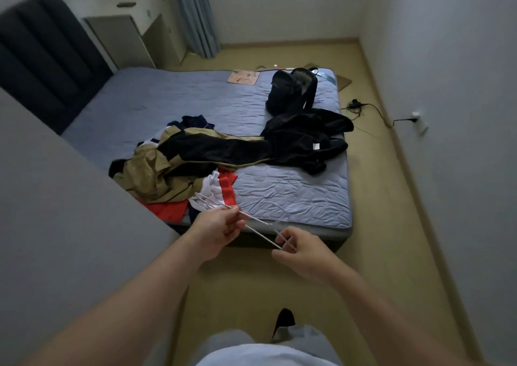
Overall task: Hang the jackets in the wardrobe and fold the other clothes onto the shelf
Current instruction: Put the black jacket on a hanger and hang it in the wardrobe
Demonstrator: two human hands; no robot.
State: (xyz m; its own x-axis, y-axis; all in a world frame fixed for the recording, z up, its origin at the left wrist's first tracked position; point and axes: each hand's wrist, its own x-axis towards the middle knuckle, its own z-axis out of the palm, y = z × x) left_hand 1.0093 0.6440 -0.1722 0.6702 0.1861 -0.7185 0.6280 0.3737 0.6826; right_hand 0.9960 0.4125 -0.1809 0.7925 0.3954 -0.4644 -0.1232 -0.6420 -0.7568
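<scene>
Now, left hand [219, 225] and right hand [299, 253] each pinch the hangers [263, 236] off the bed's [293, 197] near edge; I'd part one free before taking the tan jacket [151, 169] near its left edge.

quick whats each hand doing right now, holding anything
Left hand: closed, gripping the white hangers.
Right hand: closed, pinching the near end of the same hangers.
</scene>
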